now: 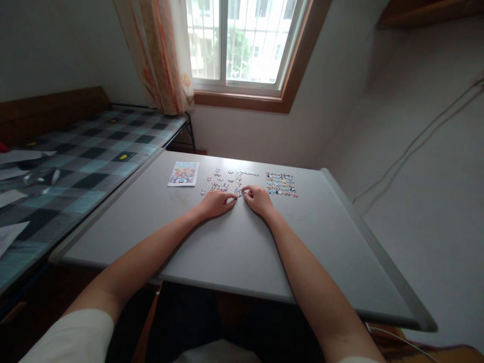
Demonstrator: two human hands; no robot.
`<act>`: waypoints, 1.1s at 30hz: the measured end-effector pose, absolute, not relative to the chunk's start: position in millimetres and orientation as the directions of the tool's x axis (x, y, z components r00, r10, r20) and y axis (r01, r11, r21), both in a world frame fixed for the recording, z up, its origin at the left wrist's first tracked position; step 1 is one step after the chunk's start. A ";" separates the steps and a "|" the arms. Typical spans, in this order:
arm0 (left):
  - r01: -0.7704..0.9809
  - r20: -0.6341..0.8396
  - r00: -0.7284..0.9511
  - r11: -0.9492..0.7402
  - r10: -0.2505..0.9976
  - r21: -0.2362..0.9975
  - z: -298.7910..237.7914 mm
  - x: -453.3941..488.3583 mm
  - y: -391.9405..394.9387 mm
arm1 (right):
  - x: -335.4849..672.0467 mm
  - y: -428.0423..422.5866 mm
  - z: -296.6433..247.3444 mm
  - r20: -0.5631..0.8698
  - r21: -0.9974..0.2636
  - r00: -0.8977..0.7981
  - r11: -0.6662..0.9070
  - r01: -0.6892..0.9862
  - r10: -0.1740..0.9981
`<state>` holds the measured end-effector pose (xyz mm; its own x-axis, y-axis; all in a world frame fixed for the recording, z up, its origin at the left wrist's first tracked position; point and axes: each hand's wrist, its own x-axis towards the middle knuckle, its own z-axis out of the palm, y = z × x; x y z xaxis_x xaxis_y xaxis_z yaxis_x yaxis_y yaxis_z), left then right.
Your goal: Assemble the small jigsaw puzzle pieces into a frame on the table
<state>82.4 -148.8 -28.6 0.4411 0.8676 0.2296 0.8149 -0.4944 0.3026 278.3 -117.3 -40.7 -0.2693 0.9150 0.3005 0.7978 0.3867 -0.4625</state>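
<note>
A grey-white table (227,247) fills the middle of the frame, and at the left side there is a bed (124,136) with a checked cover, on which some papers (9,198) are lying. In the upper middle is a window (249,45), with a patterned curtain (159,55) at its left. On the table, near the centre of the frame, the left hand (218,203) and the right hand (259,199) face each other at the lower end of a puzzle strip (238,182), which turns to the right at its top like a corner. The fingers of both hands are bent close to it; I cannot tell whether either is pinching a piece. To the right is a dense group of pieces (280,184); the picture sheet (183,174) lies further left. Between the sheet and the strip are scattered pieces (219,185), with the left hand close in front of them.
</note>
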 end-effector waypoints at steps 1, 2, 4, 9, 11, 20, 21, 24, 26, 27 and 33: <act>0.814 0.229 0.443 -0.496 0.867 0.302 -28.5 82.4 -148.9 | 278.4 -117.4 -40.6 0.301 -0.464 -0.270 0.388 0.797 0.915; 0.813 0.227 0.446 -0.498 0.866 0.301 -28.3 82.5 -149.1 | 278.5 -117.6 -40.5 0.302 -0.464 -0.269 0.388 0.796 0.914; 0.814 0.226 0.447 -0.499 0.865 0.299 -27.9 82.6 -149.5 | 278.6 -117.9 -40.3 0.303 -0.466 -0.269 0.388 0.795 0.914; 0.812 0.239 0.447 -0.503 0.862 0.295 -27.9 82.7 -149.9 | 278.5 -117.8 -40.4 0.310 -0.469 -0.269 0.392 0.791 0.912; 0.810 0.243 0.449 -0.507 0.860 0.296 -28.2 82.6 -149.7 | 278.4 -117.8 -40.5 0.309 -0.466 -0.266 0.389 0.794 0.913; 0.810 0.244 0.445 -0.503 0.862 0.301 -29.0 82.1 -149.2 | 278.1 -119.2 -38.2 0.302 -0.462 -0.266 0.385 0.799 0.915; 0.810 0.244 0.445 -0.503 0.862 0.302 -29.2 82.1 -149.2 | 278.1 -119.2 -38.1 0.302 -0.462 -0.268 0.386 0.798 0.915; 0.808 0.248 0.446 -0.506 0.860 0.303 -29.7 81.9 -148.9 | 278.1 -118.8 -38.8 0.304 -0.461 -0.269 0.388 0.798 0.914; 0.807 0.247 0.448 -0.508 0.859 0.301 -29.8 81.9 -148.6 | 278.1 -118.5 -39.6 0.303 -0.462 -0.269 0.388 0.798 0.914; 0.807 0.246 0.450 -0.509 0.859 0.300 -29.6 81.9 -148.6 | 278.1 -118.4 -39.9 0.303 -0.462 -0.269 0.388 0.798 0.914; 0.815 0.232 0.443 -0.497 0.866 0.299 -26.6 82.9 -149.8 | 278.3 -118.7 -39.5 0.297 -0.461 -0.267 0.382 0.801 0.917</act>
<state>82.9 -149.8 -26.6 0.4431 0.8659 0.2320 0.8146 -0.4970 0.2992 278.3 -118.7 -39.5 -0.2666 0.9170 0.2965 0.8009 0.3820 -0.4611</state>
